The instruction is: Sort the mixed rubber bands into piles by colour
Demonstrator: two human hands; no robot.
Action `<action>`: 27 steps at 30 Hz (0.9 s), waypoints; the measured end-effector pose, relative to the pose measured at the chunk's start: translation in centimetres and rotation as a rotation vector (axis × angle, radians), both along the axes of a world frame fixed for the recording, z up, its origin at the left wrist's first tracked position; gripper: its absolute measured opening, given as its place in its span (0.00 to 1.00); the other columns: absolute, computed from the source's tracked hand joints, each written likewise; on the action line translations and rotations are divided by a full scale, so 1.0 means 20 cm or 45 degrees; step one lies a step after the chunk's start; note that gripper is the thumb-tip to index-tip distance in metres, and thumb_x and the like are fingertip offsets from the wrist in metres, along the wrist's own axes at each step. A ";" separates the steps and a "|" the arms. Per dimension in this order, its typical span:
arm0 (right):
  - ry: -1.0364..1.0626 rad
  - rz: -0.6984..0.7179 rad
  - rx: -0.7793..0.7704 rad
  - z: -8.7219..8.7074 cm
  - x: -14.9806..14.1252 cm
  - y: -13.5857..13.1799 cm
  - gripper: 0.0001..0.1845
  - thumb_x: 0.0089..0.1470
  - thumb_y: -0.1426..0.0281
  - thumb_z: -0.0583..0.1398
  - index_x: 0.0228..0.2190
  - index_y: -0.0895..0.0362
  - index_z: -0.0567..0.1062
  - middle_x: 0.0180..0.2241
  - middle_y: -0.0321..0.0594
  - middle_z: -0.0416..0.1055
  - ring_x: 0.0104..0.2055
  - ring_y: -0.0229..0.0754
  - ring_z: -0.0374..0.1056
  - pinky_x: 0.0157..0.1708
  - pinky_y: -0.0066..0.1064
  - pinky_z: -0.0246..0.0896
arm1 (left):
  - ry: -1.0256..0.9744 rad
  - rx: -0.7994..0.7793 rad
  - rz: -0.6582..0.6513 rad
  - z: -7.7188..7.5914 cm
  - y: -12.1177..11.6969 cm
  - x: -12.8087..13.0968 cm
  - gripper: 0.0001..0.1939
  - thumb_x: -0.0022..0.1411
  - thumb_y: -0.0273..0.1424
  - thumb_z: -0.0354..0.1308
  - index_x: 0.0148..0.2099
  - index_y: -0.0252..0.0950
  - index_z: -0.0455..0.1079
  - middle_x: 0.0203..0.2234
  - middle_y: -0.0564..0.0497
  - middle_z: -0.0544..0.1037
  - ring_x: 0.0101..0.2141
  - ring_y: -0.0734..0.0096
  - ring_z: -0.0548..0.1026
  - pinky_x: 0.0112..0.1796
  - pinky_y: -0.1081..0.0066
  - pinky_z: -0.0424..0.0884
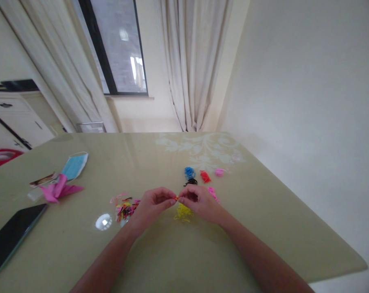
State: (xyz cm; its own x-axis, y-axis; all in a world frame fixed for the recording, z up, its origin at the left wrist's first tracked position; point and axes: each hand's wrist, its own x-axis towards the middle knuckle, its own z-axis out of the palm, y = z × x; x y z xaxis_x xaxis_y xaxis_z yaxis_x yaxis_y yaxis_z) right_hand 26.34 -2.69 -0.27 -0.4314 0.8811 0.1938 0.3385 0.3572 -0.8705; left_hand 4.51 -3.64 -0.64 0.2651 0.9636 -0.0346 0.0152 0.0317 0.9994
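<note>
My left hand [152, 203] and my right hand [198, 201] meet over the middle of the table [172, 252], fingers pinched together on a tiny red and yellow elastic band [176, 198] between them. Just below the hands lies a yellow pile of bands [182, 213]. A mixed heap of black, pink and yellow bands [126, 209] sits left of my left hand. Beyond my right hand lie sorted heaps: blue [189, 172], black [191, 182], red [205, 176], light pink [219, 172] and a pink one [213, 193] partly behind my hand.
A dark phone [12, 238] lies at the near left edge. Farther left are a pink paper piece [58, 189], a blue face mask [74, 166] and a wrapper [41, 179]. A red object [1, 156] sits beyond the table. The wall runs along the right; curtains and a window stand behind.
</note>
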 end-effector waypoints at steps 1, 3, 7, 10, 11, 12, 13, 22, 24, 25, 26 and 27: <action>-0.006 0.001 0.001 0.00 0.00 0.00 0.10 0.61 0.63 0.65 0.34 0.58 0.80 0.23 0.32 0.66 0.26 0.34 0.59 0.25 0.27 0.51 | 0.002 0.007 0.000 0.00 0.00 0.00 0.16 0.50 0.42 0.75 0.36 0.35 0.81 0.32 0.49 0.85 0.35 0.66 0.80 0.42 0.67 0.76; -0.014 0.003 0.008 -0.01 0.00 0.00 0.10 0.61 0.63 0.65 0.34 0.58 0.80 0.24 0.32 0.66 0.26 0.34 0.59 0.25 0.27 0.51 | 0.005 0.019 -0.003 0.00 0.00 0.00 0.16 0.51 0.42 0.75 0.36 0.35 0.81 0.32 0.49 0.85 0.35 0.67 0.80 0.42 0.68 0.76; 0.002 0.017 0.014 -0.02 0.00 0.00 0.10 0.61 0.64 0.65 0.34 0.58 0.80 0.23 0.32 0.66 0.26 0.34 0.59 0.25 0.27 0.51 | -0.021 0.022 -0.003 -0.01 0.00 0.00 0.16 0.51 0.42 0.75 0.35 0.36 0.80 0.31 0.49 0.84 0.34 0.67 0.80 0.41 0.68 0.76; -0.005 0.028 0.008 -0.02 0.00 0.00 0.10 0.61 0.64 0.65 0.34 0.58 0.80 0.23 0.32 0.66 0.26 0.34 0.60 0.25 0.27 0.52 | -0.052 0.022 -0.003 -0.02 0.00 0.00 0.16 0.51 0.41 0.76 0.38 0.36 0.80 0.33 0.49 0.85 0.35 0.68 0.81 0.42 0.69 0.77; -0.008 0.028 0.008 -0.02 0.00 0.00 0.10 0.61 0.63 0.65 0.35 0.58 0.80 0.23 0.32 0.66 0.26 0.34 0.60 0.25 0.27 0.52 | -0.064 0.020 -0.008 -0.02 0.00 0.00 0.17 0.51 0.40 0.76 0.39 0.36 0.80 0.33 0.49 0.85 0.36 0.68 0.81 0.42 0.69 0.77; -0.011 0.025 0.009 -0.02 0.00 0.00 0.10 0.61 0.63 0.65 0.35 0.58 0.80 0.24 0.32 0.66 0.26 0.34 0.60 0.25 0.27 0.52 | -0.073 0.019 -0.016 -0.02 0.00 0.00 0.17 0.51 0.40 0.76 0.40 0.37 0.80 0.34 0.49 0.85 0.36 0.68 0.81 0.42 0.69 0.77; -0.013 0.023 0.010 -0.02 0.00 0.00 0.10 0.61 0.63 0.65 0.35 0.58 0.80 0.24 0.32 0.66 0.26 0.35 0.60 0.26 0.27 0.52 | -0.077 0.020 -0.027 -0.02 0.00 0.00 0.17 0.52 0.40 0.75 0.40 0.37 0.80 0.34 0.49 0.85 0.37 0.68 0.81 0.42 0.69 0.77; -0.072 -0.009 0.080 0.00 -0.01 -0.02 0.08 0.61 0.65 0.64 0.35 0.58 0.79 0.25 0.33 0.67 0.27 0.36 0.61 0.26 0.27 0.53 | 0.036 0.091 -0.062 -0.02 -0.01 0.01 0.15 0.57 0.42 0.71 0.39 0.35 0.81 0.35 0.47 0.86 0.36 0.64 0.81 0.42 0.66 0.77; -0.121 -0.045 0.193 0.00 -0.01 -0.02 0.06 0.60 0.67 0.65 0.37 0.57 0.79 0.27 0.34 0.69 0.29 0.37 0.63 0.28 0.28 0.55 | 0.083 0.119 -0.053 -0.02 -0.02 0.01 0.14 0.59 0.41 0.70 0.39 0.35 0.81 0.34 0.47 0.85 0.36 0.64 0.81 0.41 0.67 0.76; -0.141 -0.060 0.260 0.00 -0.01 -0.02 0.06 0.60 0.68 0.66 0.39 0.57 0.79 0.29 0.35 0.70 0.30 0.37 0.64 0.29 0.28 0.56 | 0.112 0.133 -0.052 -0.03 -0.02 0.01 0.13 0.59 0.41 0.69 0.39 0.35 0.81 0.34 0.47 0.85 0.36 0.64 0.81 0.41 0.67 0.76; -0.156 -0.060 0.328 0.00 -0.01 -0.02 0.07 0.60 0.68 0.66 0.41 0.57 0.79 0.31 0.37 0.71 0.31 0.38 0.65 0.30 0.29 0.57 | 0.140 0.151 -0.053 -0.03 -0.02 0.01 0.13 0.60 0.40 0.69 0.39 0.36 0.80 0.34 0.47 0.85 0.36 0.64 0.81 0.41 0.67 0.76; -0.167 -0.042 0.393 0.00 -0.01 -0.02 0.08 0.61 0.69 0.65 0.43 0.56 0.79 0.32 0.38 0.72 0.32 0.39 0.66 0.31 0.29 0.59 | 0.164 0.171 -0.053 -0.03 -0.02 0.01 0.12 0.61 0.40 0.68 0.39 0.36 0.80 0.34 0.47 0.85 0.37 0.64 0.81 0.41 0.67 0.76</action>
State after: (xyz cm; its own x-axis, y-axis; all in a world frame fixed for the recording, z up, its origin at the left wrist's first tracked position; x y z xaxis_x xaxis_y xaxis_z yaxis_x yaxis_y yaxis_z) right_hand 26.20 -3.16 -0.36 -0.4424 0.8034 0.3985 0.4566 0.5842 -0.6710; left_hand 4.75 -4.01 -1.22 0.3068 0.9500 0.0577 0.1414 -0.1055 0.9843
